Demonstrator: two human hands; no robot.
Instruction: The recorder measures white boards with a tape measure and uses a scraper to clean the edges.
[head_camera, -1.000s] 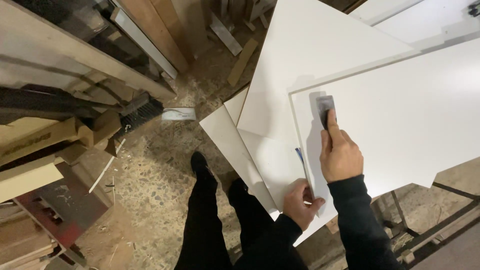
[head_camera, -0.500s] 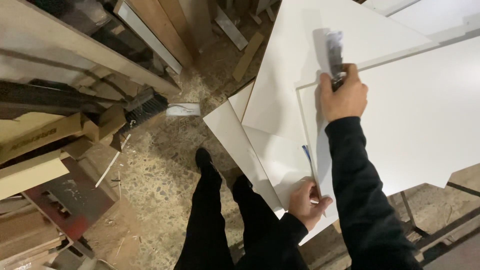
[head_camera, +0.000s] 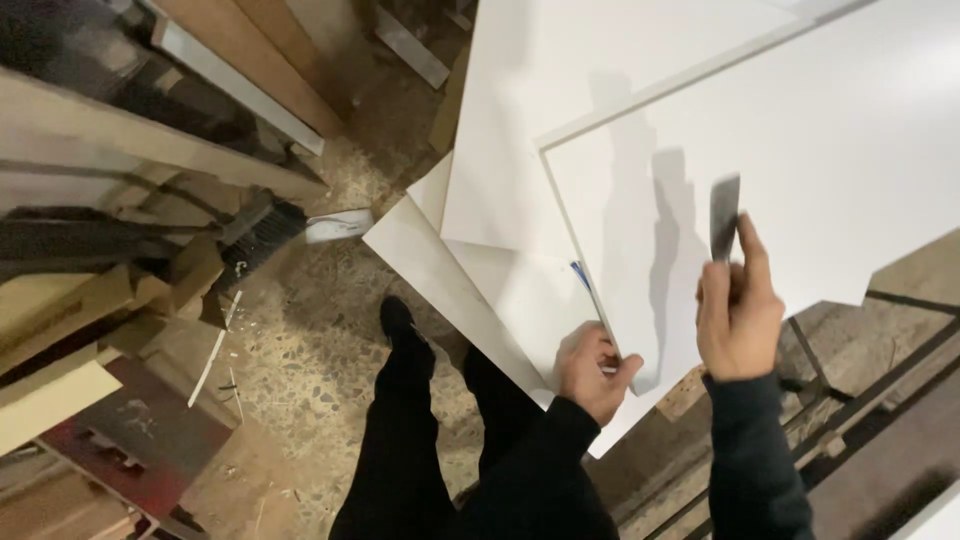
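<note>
The right hand (head_camera: 738, 312), gripping the scraper (head_camera: 724, 217), is drawing back from the far end of the panel (head_camera: 800, 150) toward the left hand (head_camera: 593, 368), which is pinching the near edge.

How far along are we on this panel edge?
Done: the top white panel lies flat on other white panels. In hand: the left hand pinches its near edge; the right hand holds a flat grey blade lifted off the surface. Left: a blue strip clings along that edge, so edge work looks unfinished.
</note>
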